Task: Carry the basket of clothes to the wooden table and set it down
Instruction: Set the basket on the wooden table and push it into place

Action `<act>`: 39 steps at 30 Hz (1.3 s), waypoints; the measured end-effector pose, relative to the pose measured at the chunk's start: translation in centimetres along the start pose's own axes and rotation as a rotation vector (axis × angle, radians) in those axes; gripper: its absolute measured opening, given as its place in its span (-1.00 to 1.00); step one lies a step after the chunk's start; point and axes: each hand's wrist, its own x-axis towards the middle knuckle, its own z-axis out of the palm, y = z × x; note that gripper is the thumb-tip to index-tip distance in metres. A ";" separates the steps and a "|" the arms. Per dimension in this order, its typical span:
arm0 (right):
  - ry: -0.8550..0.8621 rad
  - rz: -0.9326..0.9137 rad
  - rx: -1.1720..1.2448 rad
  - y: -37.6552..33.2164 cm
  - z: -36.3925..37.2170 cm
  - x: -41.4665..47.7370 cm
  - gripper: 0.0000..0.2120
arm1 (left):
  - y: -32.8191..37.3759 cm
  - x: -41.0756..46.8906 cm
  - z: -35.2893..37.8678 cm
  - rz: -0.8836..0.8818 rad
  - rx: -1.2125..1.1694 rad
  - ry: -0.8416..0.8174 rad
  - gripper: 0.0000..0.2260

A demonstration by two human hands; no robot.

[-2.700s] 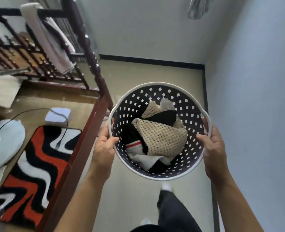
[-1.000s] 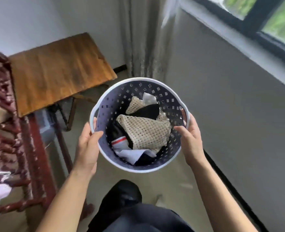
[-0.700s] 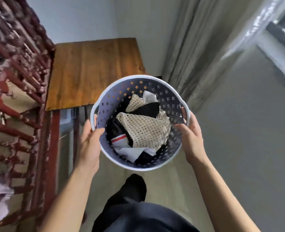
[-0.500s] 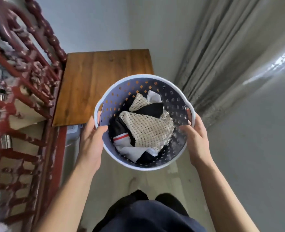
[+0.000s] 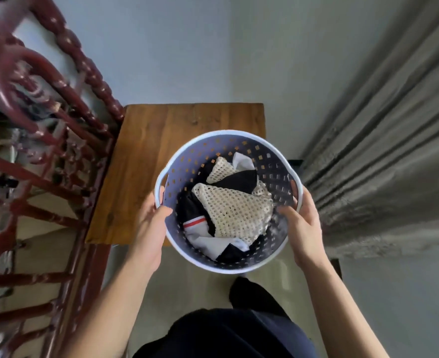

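Partly done: basket (image 5: 228, 264) of clothes (image 5: 231, 210), gripped by left hand (image 5: 150, 228) and right hand (image 5: 303, 228), overlaps tabletop (image 5: 146, 161); setting down remains.

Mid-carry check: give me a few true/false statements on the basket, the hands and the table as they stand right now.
1. Both hands grip the basket rim: left hand, right hand. True.
2. The wooden table lies to the person's right. False: it lies ahead, slightly left.
3. A cream mesh garment lies on top of the clothes. True.
4. The basket is empty. False: it holds clothes.
5. A curtain hangs on the right. True.
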 end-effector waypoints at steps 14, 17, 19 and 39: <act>-0.320 -0.100 -0.328 -2.2 16.8 13.0 -0.46 | 2.2 13.9 -9.0 -0.184 -0.252 0.225 -0.48; -0.258 -0.076 -0.362 -1.8 20.8 14.1 -0.52 | 3.0 19.1 -11.2 -0.213 -0.214 0.229 -0.47; -0.221 -0.047 -0.393 -1.3 23.0 14.9 -0.52 | 3.7 22.2 -12.4 -0.249 -0.138 0.196 -0.54; -0.189 -0.158 -0.793 3.0 26.7 15.7 -0.24 | 1.2 27.7 -13.3 0.179 0.670 0.101 -0.36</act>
